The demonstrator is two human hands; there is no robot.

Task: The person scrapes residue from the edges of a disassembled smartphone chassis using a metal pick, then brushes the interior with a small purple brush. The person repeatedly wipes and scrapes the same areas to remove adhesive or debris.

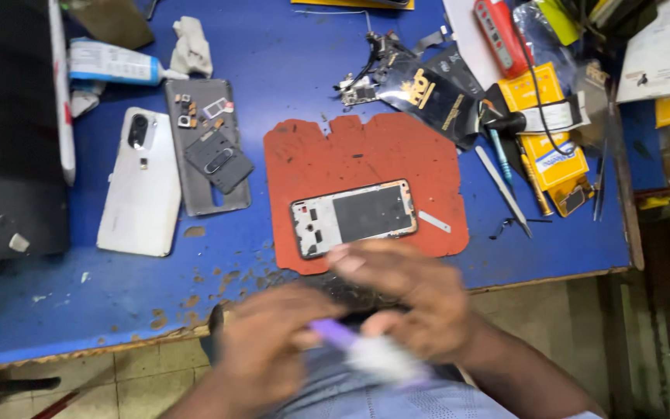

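Both hands worked a blurred purple-and-white item at the desk edge: left hand and right hand pinched it between them. The opened phone frame lay just beyond the grip on the red mat; the next move would call for a short forward reach.

Both hands blur around a purple-and-white thing too smeared to identify.

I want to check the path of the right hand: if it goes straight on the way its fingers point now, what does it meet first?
The right hand points up-left, fingertips at the near edge of the red mat. Going straight on, it would probably first meet the opened phone frame lying on that mat, though motion blur makes the direction uncertain.
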